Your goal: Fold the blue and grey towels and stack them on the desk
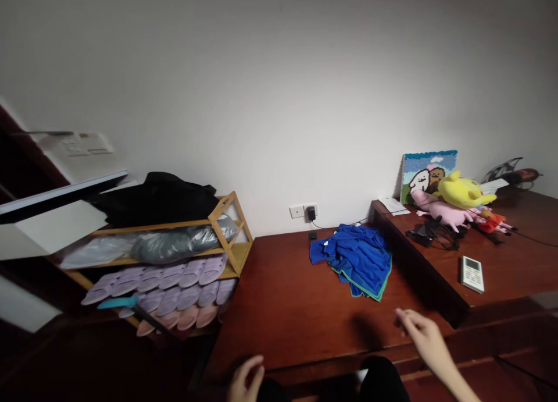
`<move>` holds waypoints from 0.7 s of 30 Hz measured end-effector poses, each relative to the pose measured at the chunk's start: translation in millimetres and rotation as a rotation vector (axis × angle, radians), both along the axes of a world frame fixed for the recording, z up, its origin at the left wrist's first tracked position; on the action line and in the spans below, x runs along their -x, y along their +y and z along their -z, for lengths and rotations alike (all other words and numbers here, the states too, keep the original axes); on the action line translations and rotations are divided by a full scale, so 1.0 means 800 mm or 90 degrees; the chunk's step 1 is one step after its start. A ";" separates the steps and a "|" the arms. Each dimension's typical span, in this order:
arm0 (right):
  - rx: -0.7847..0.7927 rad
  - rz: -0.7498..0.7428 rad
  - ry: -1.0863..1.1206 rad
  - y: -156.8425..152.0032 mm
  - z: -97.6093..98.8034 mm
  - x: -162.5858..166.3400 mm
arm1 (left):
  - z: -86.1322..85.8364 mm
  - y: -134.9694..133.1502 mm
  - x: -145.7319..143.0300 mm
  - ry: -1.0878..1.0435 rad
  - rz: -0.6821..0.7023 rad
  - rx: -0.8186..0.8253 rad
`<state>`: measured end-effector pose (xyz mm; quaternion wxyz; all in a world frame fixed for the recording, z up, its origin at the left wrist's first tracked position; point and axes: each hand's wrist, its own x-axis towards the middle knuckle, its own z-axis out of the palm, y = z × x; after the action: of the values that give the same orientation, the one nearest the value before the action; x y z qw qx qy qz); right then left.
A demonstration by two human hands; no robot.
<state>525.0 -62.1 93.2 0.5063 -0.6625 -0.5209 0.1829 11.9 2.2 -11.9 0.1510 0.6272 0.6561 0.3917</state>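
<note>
Far to the left of the wall socket [304, 211] stands a wooden shoe rack [226, 216] lined with pale slippers [174, 277]; none of it is near your hands. Your left hand [246, 379] sits well in front of the socket and a little to its left, at the bottom edge of the view. Its fingers are loosely curled, and it holds nothing that shows. The blue cloth [355, 256] lies just in front of the socket and slightly right of it, crumpled in a loose heap on the dark wooden surface [279, 297], with a green trimmed edge showing along its near side. It looks light, soft and limp, so judge that it will sag and unfold as it lifts rather than keep its shape. It will not slip or break, but a pinch on one layer may leave the rest trailing. The near trimmed edge or a bunched fold on top of the heap looks like the best place to take hold. Your right hand [421, 329] hovers well in front of the socket and to its right, apart from the cloth, fingers relaxed and slightly bent, empty. Further right of the socket, on the raised level, lie plush toys [462, 192] and a white remote [472, 273].
</note>
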 end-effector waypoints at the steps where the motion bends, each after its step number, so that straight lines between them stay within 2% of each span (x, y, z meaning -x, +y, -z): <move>1: 0.027 -0.044 -0.008 0.015 0.023 0.007 | 0.014 0.004 -0.014 0.008 0.024 0.000; 3: 0.056 -0.071 -0.044 0.044 0.072 0.015 | 0.035 0.022 -0.034 0.032 0.044 -0.025; 6: 0.076 -0.049 -0.131 0.081 0.133 0.014 | 0.045 0.070 -0.048 0.104 0.044 -0.081; 8: 0.102 -0.047 -0.202 0.098 0.159 0.013 | 0.045 0.105 -0.049 0.185 0.046 -0.099; 10: 0.120 -0.044 -0.267 0.114 0.172 0.014 | 0.048 0.131 -0.048 0.270 0.042 -0.104; 12: 0.111 -0.033 -0.322 0.133 0.170 0.016 | 0.055 0.145 -0.046 0.331 0.028 -0.107; 15: 0.116 -0.031 -0.384 0.182 0.145 0.020 | 0.064 0.149 -0.044 0.373 0.011 -0.105; 19: 0.211 -0.049 -0.436 0.288 0.094 0.022 | 0.073 0.150 -0.038 0.373 0.006 -0.082; 21: 0.266 -0.073 -0.438 0.344 0.077 0.021 | 0.080 0.154 -0.032 0.369 0.000 -0.075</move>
<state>508.3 213.2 32.0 0.1456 -0.7437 -0.6475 0.0806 37.9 125.0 -75.9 -0.0792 0.7206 0.6480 0.2333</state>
